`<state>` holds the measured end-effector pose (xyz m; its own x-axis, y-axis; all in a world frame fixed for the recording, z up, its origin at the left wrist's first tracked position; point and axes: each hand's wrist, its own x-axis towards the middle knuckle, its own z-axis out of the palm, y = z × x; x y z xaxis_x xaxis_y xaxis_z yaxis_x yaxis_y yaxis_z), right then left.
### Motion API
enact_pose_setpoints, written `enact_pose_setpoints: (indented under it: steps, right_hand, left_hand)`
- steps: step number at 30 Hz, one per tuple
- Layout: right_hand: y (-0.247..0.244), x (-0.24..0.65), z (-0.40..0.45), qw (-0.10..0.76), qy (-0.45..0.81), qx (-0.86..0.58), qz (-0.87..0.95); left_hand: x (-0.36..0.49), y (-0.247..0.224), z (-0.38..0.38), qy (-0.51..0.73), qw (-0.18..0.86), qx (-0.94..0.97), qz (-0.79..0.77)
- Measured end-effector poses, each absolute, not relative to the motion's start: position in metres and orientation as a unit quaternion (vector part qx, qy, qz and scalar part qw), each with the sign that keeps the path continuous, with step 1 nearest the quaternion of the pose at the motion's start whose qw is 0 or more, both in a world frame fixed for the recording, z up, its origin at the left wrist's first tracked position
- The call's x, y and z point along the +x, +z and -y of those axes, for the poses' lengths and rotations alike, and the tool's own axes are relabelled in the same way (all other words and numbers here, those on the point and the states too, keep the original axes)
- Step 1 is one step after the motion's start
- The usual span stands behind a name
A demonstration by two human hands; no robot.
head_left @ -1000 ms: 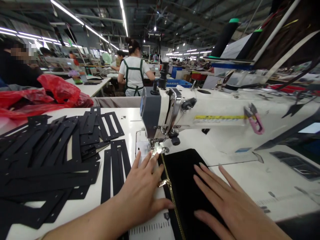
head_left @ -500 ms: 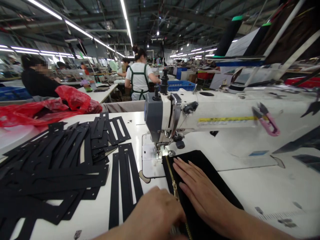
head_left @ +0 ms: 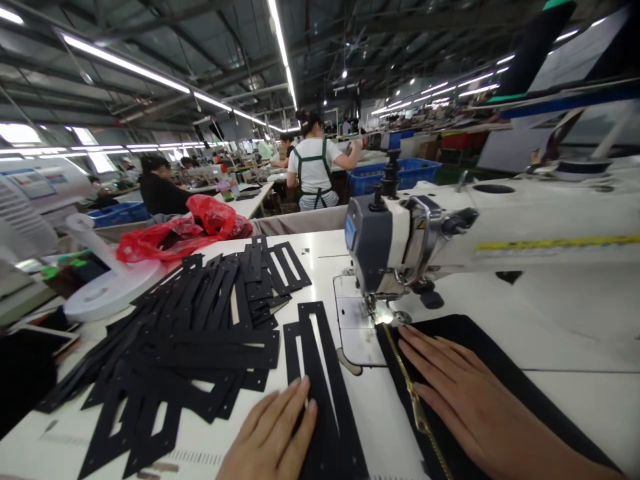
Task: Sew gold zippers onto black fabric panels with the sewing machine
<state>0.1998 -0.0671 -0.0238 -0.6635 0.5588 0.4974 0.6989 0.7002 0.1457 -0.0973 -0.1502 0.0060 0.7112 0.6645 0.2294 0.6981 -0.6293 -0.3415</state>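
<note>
Black fabric with a gold zipper [head_left: 419,415] lies beside the needle area of a sewing machine [head_left: 385,247]. My right hand [head_left: 465,393] rests flat on this fabric, fingers stretched toward the presser foot, just right of the zipper. On the left, my left hand [head_left: 275,433] touches the edge of a slotted black strip [head_left: 320,373], its fingers extended over the piece. A big heap of similar slotted black pieces [head_left: 200,347] spreads over the white table further left.
Behind the heap are a red plastic bag [head_left: 200,230] and a white fan base [head_left: 113,290]. A person in a green apron [head_left: 314,163] stands beyond, near a blue crate [head_left: 395,175]. Another person in black [head_left: 160,187] sits at the left.
The view has turned left. My left hand has moved from the zipper to the black strips at the left, its fingers now extended. My right hand remains flat on the fabric.
</note>
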Motion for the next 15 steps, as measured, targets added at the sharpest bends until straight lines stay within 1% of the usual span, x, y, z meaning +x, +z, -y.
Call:
enact_pose_setpoints:
  steps: [2,4,10,12,13,15]
  right_hand:
    - [-0.028,0.199,0.066,0.221,-0.178,-0.342,0.896]
    - [-0.030,0.198,0.064,0.226,-0.190,-0.334,0.895]
    - [-0.031,0.197,0.062,0.227,-0.168,-0.334,0.899]
    - [-0.030,0.197,0.063,0.222,-0.154,-0.340,0.901]
    - [-0.030,0.197,0.063,0.218,-0.149,-0.343,0.902]
    - [-0.029,0.197,0.063,0.208,-0.141,-0.349,0.903]
  left_hand:
    - [-0.098,0.012,0.136,-0.050,0.171,-0.889,0.422]
    - [-0.102,0.018,0.120,-0.062,0.112,-0.879,0.459]
    - [-0.118,0.048,0.091,-0.128,-0.149,-0.845,0.497]
    - [-0.121,0.060,0.085,-0.150,-0.187,-0.825,0.512]
    - [-0.123,0.066,0.083,-0.170,-0.189,-0.812,0.526]
    - [-0.124,0.076,0.078,-0.235,-0.156,-0.778,0.561]
